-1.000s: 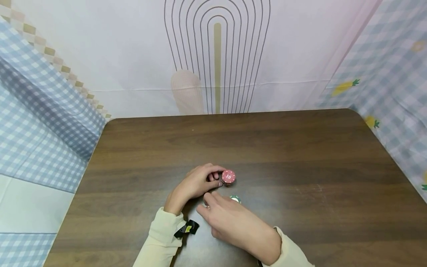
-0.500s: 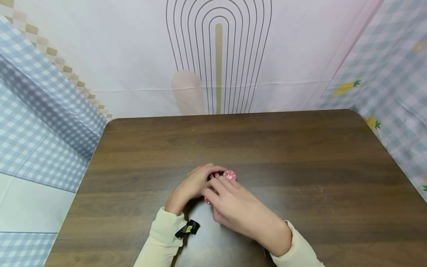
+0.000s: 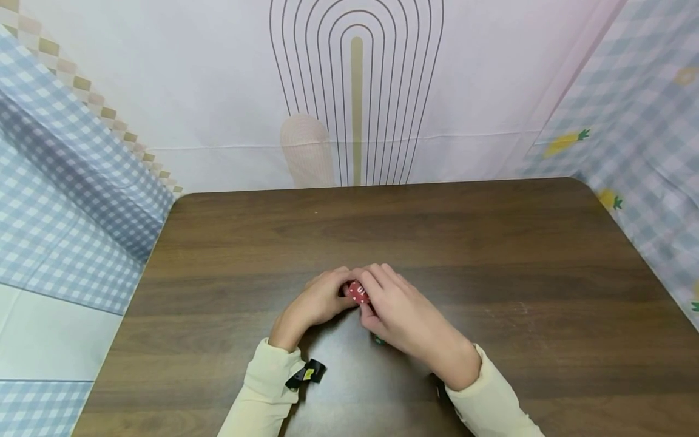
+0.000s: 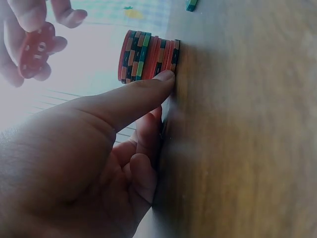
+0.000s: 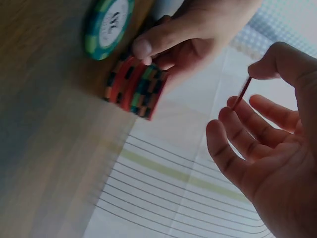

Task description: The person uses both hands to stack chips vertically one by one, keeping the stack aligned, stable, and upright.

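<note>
Poker chip stack (image 4: 148, 55) mostly built, steadied by left hand (image 3: 317, 301) thumb. Right hand (image 3: 406, 315) pinches red chip (image 4: 33, 50) above it; green chip (image 5: 105, 27) beside still loose.

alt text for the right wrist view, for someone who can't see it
The right hand pinches a red chip edge-on above a wooden table. The left hand steadies a short chip stack, and a teal chip lies flat beside it.
</note>
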`<action>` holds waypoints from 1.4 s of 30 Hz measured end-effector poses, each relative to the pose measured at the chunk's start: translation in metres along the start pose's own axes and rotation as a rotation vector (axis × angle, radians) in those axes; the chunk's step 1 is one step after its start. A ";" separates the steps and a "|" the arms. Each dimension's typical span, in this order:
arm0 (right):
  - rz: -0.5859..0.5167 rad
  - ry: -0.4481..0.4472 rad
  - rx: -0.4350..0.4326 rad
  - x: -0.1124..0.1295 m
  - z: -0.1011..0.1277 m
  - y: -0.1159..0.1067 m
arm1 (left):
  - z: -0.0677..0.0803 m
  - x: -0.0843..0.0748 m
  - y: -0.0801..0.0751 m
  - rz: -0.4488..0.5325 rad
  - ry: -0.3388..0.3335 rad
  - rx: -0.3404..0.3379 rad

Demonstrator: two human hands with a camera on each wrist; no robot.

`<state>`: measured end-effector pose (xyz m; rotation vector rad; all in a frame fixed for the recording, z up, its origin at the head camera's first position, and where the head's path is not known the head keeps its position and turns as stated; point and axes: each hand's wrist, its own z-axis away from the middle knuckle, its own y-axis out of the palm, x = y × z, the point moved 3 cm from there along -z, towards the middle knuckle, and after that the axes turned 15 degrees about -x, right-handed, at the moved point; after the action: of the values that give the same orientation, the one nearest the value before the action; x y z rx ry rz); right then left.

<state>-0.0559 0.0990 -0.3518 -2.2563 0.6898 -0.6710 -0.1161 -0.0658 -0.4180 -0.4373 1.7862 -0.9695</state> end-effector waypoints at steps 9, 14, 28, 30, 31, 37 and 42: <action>0.111 0.133 0.060 -0.019 0.010 0.011 | -0.002 -0.001 0.002 0.030 -0.017 0.042; 0.184 0.161 0.075 -0.024 0.014 0.015 | -0.002 -0.001 0.002 0.031 -0.020 0.049; 0.203 0.154 0.103 -0.026 0.015 0.017 | -0.003 -0.003 -0.002 0.045 -0.017 0.051; 0.199 0.159 0.109 -0.026 0.016 0.018 | -0.002 -0.003 -0.002 0.043 -0.016 0.052; 0.198 0.162 0.113 -0.026 0.016 0.018 | -0.002 -0.003 -0.002 0.042 -0.015 0.054; 0.181 0.194 0.137 -0.028 0.017 0.018 | -0.001 -0.001 -0.001 0.029 -0.019 0.055; 0.186 0.194 0.139 -0.028 0.016 0.015 | -0.001 -0.002 0.000 0.027 -0.021 0.051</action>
<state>-0.0703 0.1143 -0.3802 -1.9891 0.9058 -0.8261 -0.1165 -0.0644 -0.4167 -0.3891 1.7399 -0.9863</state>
